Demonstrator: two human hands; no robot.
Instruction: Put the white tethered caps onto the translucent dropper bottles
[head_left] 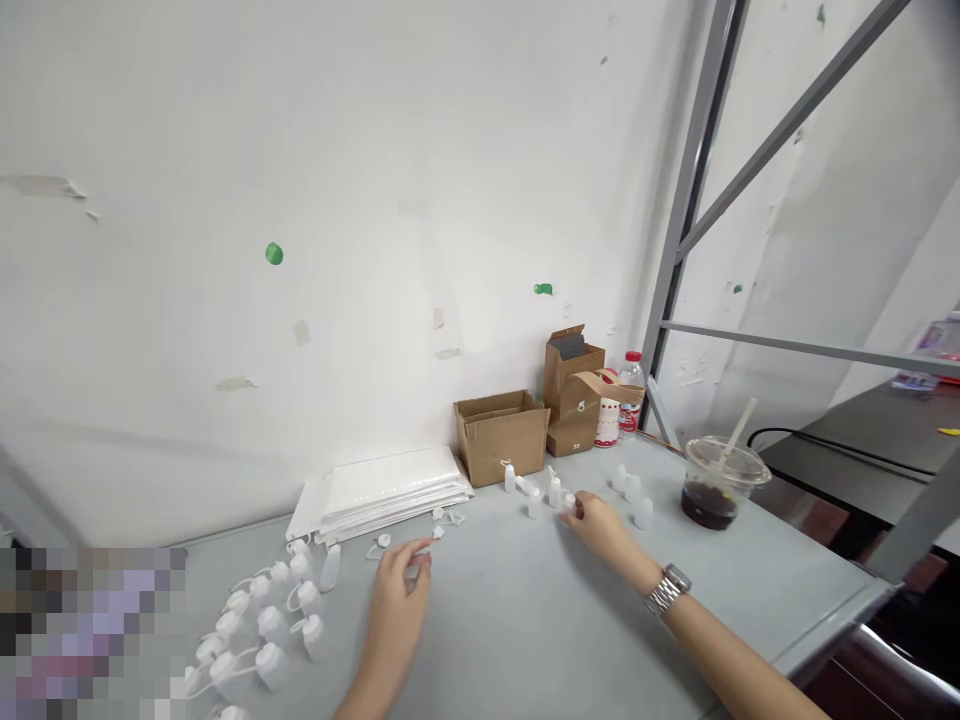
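Observation:
My right hand [598, 530], with a metal watch on its wrist, has its fingers closed on a small white plastic bottle [568, 501]. Close by stand other small bottles [534, 503], several in a loose cluster. My left hand [401, 590] is over the table, thumb and fingers apart, its index fingertip by a small white cap [438, 533]. Another loose cap with a strap [383, 541] lies just behind that hand. At the left, several capped bottles [272, 664] with looped straps stand in rough rows.
On the grey table [510, 630], a stack of white flat packs [390, 490] lies against the wall. An open cardboard box [502, 445], a brown paper bag [574, 400] and a red-capped bottle [631, 392] stand behind. A drink cup with straw [712, 490] is at right.

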